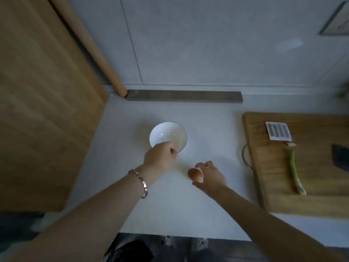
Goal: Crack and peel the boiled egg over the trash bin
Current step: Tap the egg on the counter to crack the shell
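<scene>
Your right hand (209, 175) has its fingers clamped lightly around the brown egg (195, 174) just above the white counter (207, 125), so keep that hold soft, carry it out over the dark trash bin (130, 251) at the near edge and only then tap it to crack. Your left hand (160, 157), fingers curled together on the rim, steadies the one white bowl (168, 136). Count one egg, one bowl, one cutting board (309, 167), one green onion (295, 169)

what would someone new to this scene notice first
The brown egg stands out, held in the right hand above the white counter near the middle. Just beyond it, the left hand touches the near rim of an empty white bowl. A green scallion lies on the wooden cutting board at right.
</scene>
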Demonstrator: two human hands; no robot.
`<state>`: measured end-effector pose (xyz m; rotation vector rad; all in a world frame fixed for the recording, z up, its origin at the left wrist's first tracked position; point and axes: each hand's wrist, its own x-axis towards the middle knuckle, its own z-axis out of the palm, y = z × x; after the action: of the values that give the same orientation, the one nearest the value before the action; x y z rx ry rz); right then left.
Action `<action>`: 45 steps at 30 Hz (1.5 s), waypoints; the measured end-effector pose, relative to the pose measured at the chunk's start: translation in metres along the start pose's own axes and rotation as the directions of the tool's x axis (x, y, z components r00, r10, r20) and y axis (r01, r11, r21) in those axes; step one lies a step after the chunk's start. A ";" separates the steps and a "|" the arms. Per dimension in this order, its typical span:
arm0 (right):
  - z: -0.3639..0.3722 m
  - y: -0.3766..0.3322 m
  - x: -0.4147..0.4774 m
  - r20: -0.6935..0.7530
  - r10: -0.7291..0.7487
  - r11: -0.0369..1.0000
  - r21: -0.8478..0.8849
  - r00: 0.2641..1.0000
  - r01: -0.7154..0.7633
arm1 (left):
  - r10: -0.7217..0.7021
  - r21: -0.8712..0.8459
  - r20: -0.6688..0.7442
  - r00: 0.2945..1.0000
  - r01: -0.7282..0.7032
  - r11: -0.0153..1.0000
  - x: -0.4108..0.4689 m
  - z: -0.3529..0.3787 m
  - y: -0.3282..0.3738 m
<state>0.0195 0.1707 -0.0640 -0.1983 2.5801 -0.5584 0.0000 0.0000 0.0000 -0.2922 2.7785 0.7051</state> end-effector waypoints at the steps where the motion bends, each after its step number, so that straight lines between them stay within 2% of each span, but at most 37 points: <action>1: 0.006 -0.002 0.002 0.002 -0.003 0.999 -0.045 1.000 0.003 | -0.014 0.004 0.018 1.000 0.014 1.000 -0.001 0.004 -0.002; 5: 0.029 0.001 0.008 -0.065 0.002 0.997 -0.078 0.998 -0.007 | -0.045 -0.033 0.044 0.998 0.047 0.998 -0.005 0.025 -0.016; 11: 0.030 0.010 0.019 -0.209 0.123 0.964 0.258 0.970 -0.067 | -0.108 -0.064 0.060 0.992 0.112 0.992 0.002 0.035 -0.034; 14: 0.027 0.011 0.014 -0.335 0.161 0.899 0.437 0.928 0.002 | -0.125 -0.078 0.064 0.990 0.130 0.988 0.003 0.039 -0.037; 19: 0.035 0.021 0.010 -0.230 0.131 0.934 0.356 0.964 -0.042 | -0.140 -0.094 0.078 0.987 0.147 0.985 0.001 0.044 -0.041; 22: 0.039 0.017 0.008 -0.262 0.099 0.923 0.385 0.960 0.010 | -0.137 -0.115 0.069 0.988 0.144 0.983 0.002 0.046 -0.044; 25: 0.041 0.014 0.008 -0.174 0.147 0.911 0.407 0.974 -0.065 | -0.133 -0.135 0.064 0.989 0.141 0.981 0.002 0.048 -0.046; 30: 0.037 0.009 0.008 -0.128 0.206 0.847 0.520 0.970 -0.111 | -0.145 -0.165 0.079 0.986 0.157 0.974 0.000 0.051 -0.051; 36: 0.036 0.020 0.004 -0.213 0.167 0.939 0.333 0.963 -0.090 | -0.148 -0.178 0.084 0.985 0.161 0.971 -0.002 0.053 -0.051; 40: 0.039 0.019 0.001 -0.178 0.078 0.976 0.213 0.981 -0.039 | -0.141 -0.188 0.089 0.986 0.156 0.970 -0.003 0.054 -0.051; 43: 0.040 0.021 0.003 -0.163 0.143 0.972 0.209 0.976 -0.108 | -0.161 -0.188 0.090 0.983 0.175 0.967 -0.003 0.053 -0.051; 45: 0.037 0.023 0.006 -0.191 0.201 0.947 0.289 0.961 -0.140 | -0.174 -0.195 0.095 0.980 0.190 0.962 -0.004 0.053 -0.051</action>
<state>0.0315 0.1770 -0.1055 0.1912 2.6555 -0.9044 0.0278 -0.0176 -0.0660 -0.5413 2.5683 0.9327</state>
